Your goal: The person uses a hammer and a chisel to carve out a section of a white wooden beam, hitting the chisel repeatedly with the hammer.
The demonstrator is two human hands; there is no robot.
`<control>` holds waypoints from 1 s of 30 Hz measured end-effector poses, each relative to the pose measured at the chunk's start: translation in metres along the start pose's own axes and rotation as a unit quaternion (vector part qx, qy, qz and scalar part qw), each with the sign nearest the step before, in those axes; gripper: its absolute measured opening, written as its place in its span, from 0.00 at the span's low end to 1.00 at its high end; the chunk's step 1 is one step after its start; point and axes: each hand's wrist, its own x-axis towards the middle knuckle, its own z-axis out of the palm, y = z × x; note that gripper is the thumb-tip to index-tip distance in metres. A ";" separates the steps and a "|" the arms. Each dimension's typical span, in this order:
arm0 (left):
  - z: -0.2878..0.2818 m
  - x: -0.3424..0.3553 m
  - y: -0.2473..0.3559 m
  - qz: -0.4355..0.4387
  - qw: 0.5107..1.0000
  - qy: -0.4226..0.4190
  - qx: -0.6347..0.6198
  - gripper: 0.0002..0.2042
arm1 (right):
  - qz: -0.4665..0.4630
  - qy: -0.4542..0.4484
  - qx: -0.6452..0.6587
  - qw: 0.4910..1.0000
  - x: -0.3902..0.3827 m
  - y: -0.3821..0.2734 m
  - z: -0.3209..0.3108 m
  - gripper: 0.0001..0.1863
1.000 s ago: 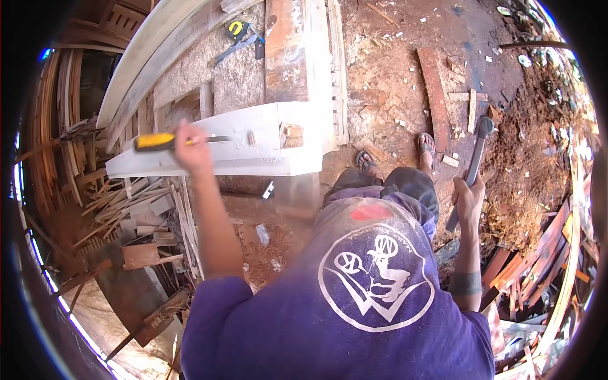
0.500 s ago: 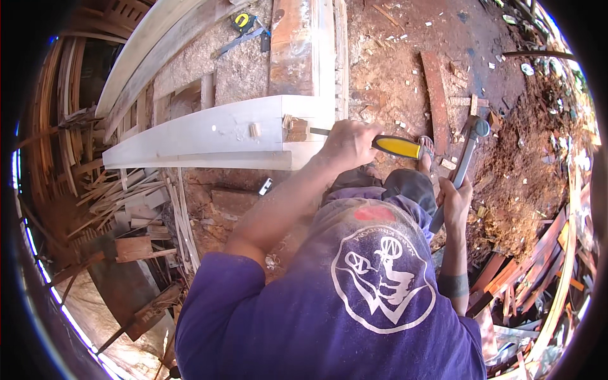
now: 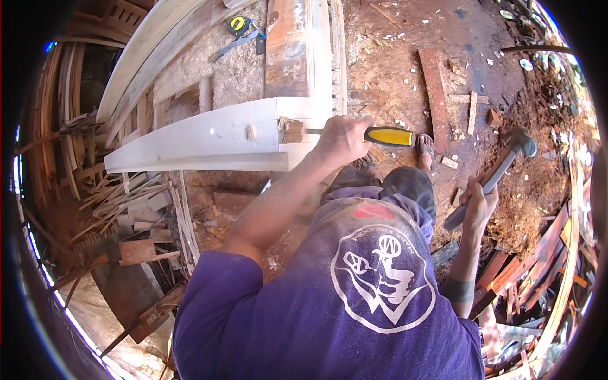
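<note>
My left hand [image 3: 343, 140] is wrapped round a chisel [image 3: 391, 136] near the blade end of its yellow and black handle. The chisel lies nearly level, its blade pointing left at a notch [image 3: 291, 131] cut near the end of a pale wooden board [image 3: 209, 134]. A loose chip [image 3: 252, 132] rests on the board's face. Off to the right, my right hand [image 3: 480, 201] grips a grey hammer [image 3: 498, 172] partway along its shaft, its head up and to the right, well apart from the chisel.
On the far bench lie a yellow and black tape measure [image 3: 239, 25] and a blue-edged square [image 3: 237, 44]. A rusty plank [image 3: 434, 95] and scattered chips cover the dirt floor. Scrap strips [image 3: 532, 247] pile up at right; more offcuts [image 3: 136, 202] lie at left.
My right hand has swung the hammer outward to the right, away from the chisel handle. My left hand and the chisel stay at the notch, shifted only slightly in view.
</note>
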 end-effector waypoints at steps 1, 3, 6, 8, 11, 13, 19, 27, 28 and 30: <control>0.001 0.000 -0.001 -0.005 1.000 -0.006 0.000 0.10 | -0.015 0.004 0.013 1.000 0.002 -0.005 -0.002 0.06; 0.000 -0.001 -0.003 -0.012 1.000 -0.012 0.003 0.11 | -0.034 0.022 0.033 0.999 0.003 -0.012 -0.004 0.06; 0.001 0.000 -0.002 -0.007 1.000 -0.002 0.011 0.10 | -0.069 0.058 0.079 0.993 -0.007 -0.018 0.003 0.04; 0.003 0.003 -0.001 -0.004 1.000 0.015 0.006 0.09 | -0.113 0.014 0.128 0.985 -0.021 -0.012 0.021 0.04; 0.000 0.007 0.003 -0.027 1.000 -0.006 0.000 0.08 | -0.209 -0.149 -0.168 0.952 -0.036 0.041 0.050 0.05; 0.006 0.003 0.002 -0.020 0.999 -0.022 0.015 0.08 | -0.105 -0.196 -0.262 0.939 -0.036 0.032 0.057 0.09; 0.010 -0.005 -0.004 -0.037 0.998 -0.031 0.027 0.08 | -0.142 0.013 0.060 0.988 0.007 -0.001 -0.003 0.09; 0.018 -0.001 -0.008 -0.009 0.994 -0.075 0.082 0.10 | -0.058 -0.189 -0.287 0.937 -0.028 0.040 0.044 0.13; 0.013 0.005 -0.007 -0.013 0.996 -0.046 0.069 0.09 | -0.105 -0.170 -0.231 0.952 -0.010 0.057 0.018 0.07; 0.011 -0.007 -0.003 -0.033 0.998 -0.032 0.046 0.08 | -0.124 -0.084 -0.012 0.989 0.002 0.049 -0.007 0.04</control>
